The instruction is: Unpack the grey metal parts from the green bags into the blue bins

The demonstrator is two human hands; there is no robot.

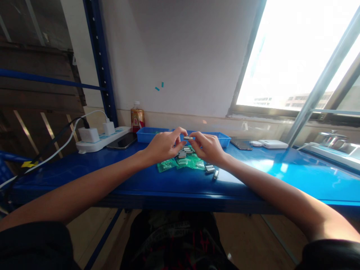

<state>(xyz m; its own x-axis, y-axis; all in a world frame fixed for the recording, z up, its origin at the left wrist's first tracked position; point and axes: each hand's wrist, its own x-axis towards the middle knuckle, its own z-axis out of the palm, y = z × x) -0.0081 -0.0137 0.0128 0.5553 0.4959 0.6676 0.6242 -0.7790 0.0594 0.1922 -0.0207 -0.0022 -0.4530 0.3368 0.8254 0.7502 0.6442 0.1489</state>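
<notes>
Small metal piece [188, 138] | left hand [164, 146] and right hand [209, 149] are pinching it together above green bags [168, 164] | calling for steady fingertips.

1. The left hand [164, 146] and the right hand [208, 148] are bare, as are both forearms up to the sleeve hems.
2. The left sleeve [33, 245] is short, of plain black fabric, with a soft rounded hem.
3. The right sleeve [332, 255] is of the same black fabric and is also short.
4. Below the front edge of the tabletop [140, 183] shows the lap garment [174, 240]. It is dark cloth with a red and grey print, too blurred to read.
</notes>
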